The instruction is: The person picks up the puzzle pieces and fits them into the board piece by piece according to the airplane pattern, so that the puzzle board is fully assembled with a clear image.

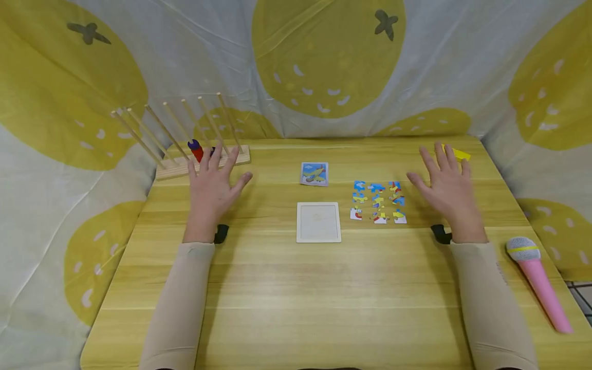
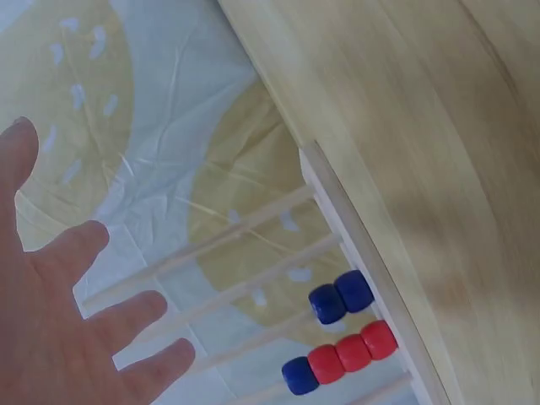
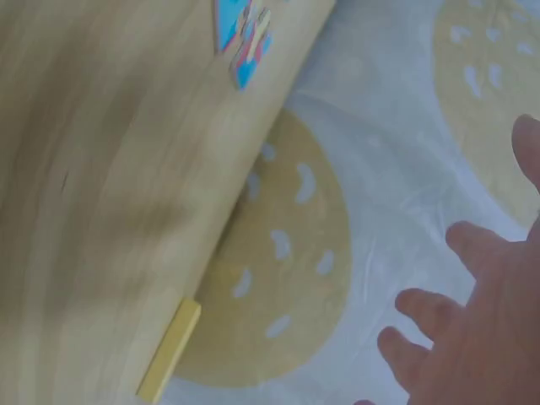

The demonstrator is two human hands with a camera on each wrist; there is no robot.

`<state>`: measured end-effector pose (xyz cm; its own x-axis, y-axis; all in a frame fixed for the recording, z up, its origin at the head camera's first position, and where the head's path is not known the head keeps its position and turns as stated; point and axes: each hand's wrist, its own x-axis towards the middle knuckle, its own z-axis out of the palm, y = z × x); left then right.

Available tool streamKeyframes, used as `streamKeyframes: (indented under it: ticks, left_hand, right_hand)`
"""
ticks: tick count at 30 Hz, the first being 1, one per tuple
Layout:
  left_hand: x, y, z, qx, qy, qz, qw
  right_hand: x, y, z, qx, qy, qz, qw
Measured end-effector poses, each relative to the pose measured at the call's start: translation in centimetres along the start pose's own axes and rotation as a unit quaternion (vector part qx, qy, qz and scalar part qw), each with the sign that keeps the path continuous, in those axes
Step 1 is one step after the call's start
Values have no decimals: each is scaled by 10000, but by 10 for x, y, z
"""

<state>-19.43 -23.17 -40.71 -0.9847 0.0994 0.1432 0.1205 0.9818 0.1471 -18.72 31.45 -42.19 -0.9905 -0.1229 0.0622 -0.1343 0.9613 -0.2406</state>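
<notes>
We see the wooden peg stand (image 1: pixel 174 168) at the far left of the table (image 1: pixel 319 308), with two dark blue beads (image 2: pixel 327 304) on one peg and three red beads (image 2: pixel 354 353) capped by a blue bead (image 2: pixel 300 376) on the peg beside it. Our left hand (image 1: pixel 210 191) is just beside this stand, its fingers spread apart and holding nothing. Our right hand (image 1: pixel 447 187), fingers likewise apart and gripping nothing, is near a yellow block (image 1: pixel 461 154) at the far right, partly hidden by its fingers in the head view. To the left of that hand, the loose puzzle pieces (image 1: pixel 377 200) lie in three rows, separate from one another. Left of them sits a pale square tray (image 1: pixel 318 223), and beyond it, on the far side, a small airplane picture card (image 1: pixel 314 174). A pink toy microphone (image 1: pixel 542 282) lies at the near right edge. Around the table's far side hangs white cloth (image 1: pixel 222 51) with large yellow fruit shapes.
</notes>
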Motion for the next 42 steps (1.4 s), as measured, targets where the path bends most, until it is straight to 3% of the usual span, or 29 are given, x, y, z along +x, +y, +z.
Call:
streamKeyframes:
  ticks: [4, 9, 12, 17, 19, 21, 23, 27, 32, 37, 42]
  left_hand:
    - [1, 8, 4, -208, -23, 103, 9997]
    - [-4, 21, 11, -997, -339, 210, 9942]
    - [-7, 29, 17, -1674, -538, 274, 9840]
    - [-12, 43, 34, -2714, -974, 374, 9568]
    - [-15, 49, 41, -2874, -1219, 438, 9490]
    - [-19, 56, 47, -2942, -1499, 502, 9426]
    - [-23, 62, 51, -2930, -1742, 597, 9382]
    - [-30, 70, 57, -2777, -2088, 832, 9340]
    - [-35, 77, 60, -2216, -2245, 1188, 9415]
    - [-36, 81, 62, -1783, -2242, 1344, 9486]
    - [-36, 81, 64, -1634, -2199, 1449, 9508]
  right_hand:
    - [2, -17, 8, 382, 311, -178, 9986]
    - [5, -43, 26, 1232, 895, -431, 9874]
    - [9, -57, 36, 2176, 1083, -456, 9689]
    - [19, -72, 51, 3619, 1095, -80, 9257]
    - [22, -76, 55, 3859, 1017, 126, 9168]
    - [25, -78, 59, 3922, 907, 274, 9150]
    - [27, -79, 64, 3892, 769, 368, 9172]
    - [32, -78, 72, 3436, 520, 316, 9371]
    - [35, -72, 79, 2933, 244, 205, 9555]
    - [35, -70, 81, 2604, 100, 76, 9654]
    - [35, -67, 84, 2324, -6, -59, 9726]
